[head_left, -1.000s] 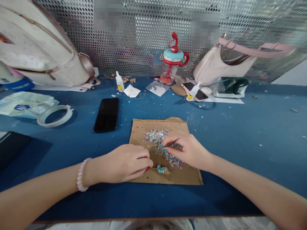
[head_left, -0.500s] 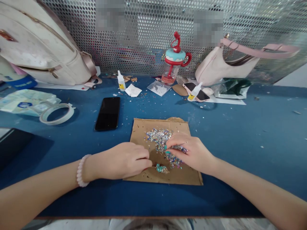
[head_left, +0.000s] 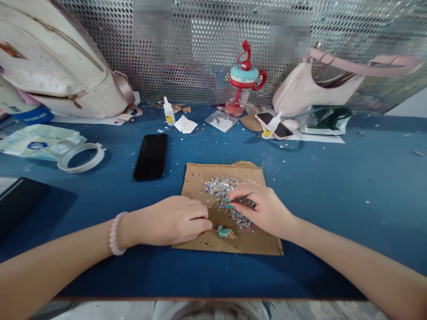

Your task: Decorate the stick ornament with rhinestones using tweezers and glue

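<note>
My left hand (head_left: 182,221) is closed in a pinch on the thin end of a small ornament (head_left: 226,232), crusted with turquoise bits and gold-coloured at its tip. The ornament lies low over a brown cardboard sheet (head_left: 196,178). Between the thumb and fingers of my right hand (head_left: 263,209) are slim dark tweezers (head_left: 243,198), their tips pointing left. Under and beside that hand spreads a pile of small glittering rhinestones (head_left: 220,186) in silver, blue and mixed colours. Whether the tweezers grip a stone is too small to tell.
A black phone (head_left: 151,157) and a tape roll (head_left: 82,158) lie left of the cardboard. Farther back stand two glue bottles (head_left: 169,113), a red-lidded cup (head_left: 240,91) and a pink handbag (head_left: 316,95). A pale backpack (head_left: 66,66) leans at back left.
My right hand has shifted slightly left over the rhinestones, and the tweezers now show more clearly. My left hand keeps its pinch on the ornament. The camera view has moved a little.
</note>
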Available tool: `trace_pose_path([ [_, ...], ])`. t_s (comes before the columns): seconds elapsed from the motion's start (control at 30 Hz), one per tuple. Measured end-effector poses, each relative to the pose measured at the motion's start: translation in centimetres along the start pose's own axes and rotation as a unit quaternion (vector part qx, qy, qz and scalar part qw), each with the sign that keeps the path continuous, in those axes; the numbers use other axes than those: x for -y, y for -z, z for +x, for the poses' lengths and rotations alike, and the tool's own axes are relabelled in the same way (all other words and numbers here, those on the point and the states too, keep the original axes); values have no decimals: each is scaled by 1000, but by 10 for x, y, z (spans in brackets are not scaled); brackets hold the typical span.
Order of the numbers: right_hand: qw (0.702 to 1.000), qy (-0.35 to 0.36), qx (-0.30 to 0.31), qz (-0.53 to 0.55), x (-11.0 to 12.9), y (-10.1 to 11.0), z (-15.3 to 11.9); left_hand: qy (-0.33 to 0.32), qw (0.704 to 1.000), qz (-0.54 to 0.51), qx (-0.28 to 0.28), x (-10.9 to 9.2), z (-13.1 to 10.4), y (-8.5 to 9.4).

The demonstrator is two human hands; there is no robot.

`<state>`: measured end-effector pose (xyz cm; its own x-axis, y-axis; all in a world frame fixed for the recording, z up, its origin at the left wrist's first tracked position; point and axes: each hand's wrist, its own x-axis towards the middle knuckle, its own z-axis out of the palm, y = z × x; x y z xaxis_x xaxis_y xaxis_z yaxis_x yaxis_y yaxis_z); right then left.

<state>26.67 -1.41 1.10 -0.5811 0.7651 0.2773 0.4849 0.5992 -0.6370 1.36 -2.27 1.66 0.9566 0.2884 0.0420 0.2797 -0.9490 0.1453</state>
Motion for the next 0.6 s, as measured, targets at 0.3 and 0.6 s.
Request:
trace_pose_path([
  [0.3, 1000, -24, -3, -3, -1, 0, -1, 0, 1000, 5, -10, 0, 1, -2],
  [0.6, 1000, -22, -15, 15, -1, 2, -2, 0, 998, 21, -59, 3, -1, -3],
])
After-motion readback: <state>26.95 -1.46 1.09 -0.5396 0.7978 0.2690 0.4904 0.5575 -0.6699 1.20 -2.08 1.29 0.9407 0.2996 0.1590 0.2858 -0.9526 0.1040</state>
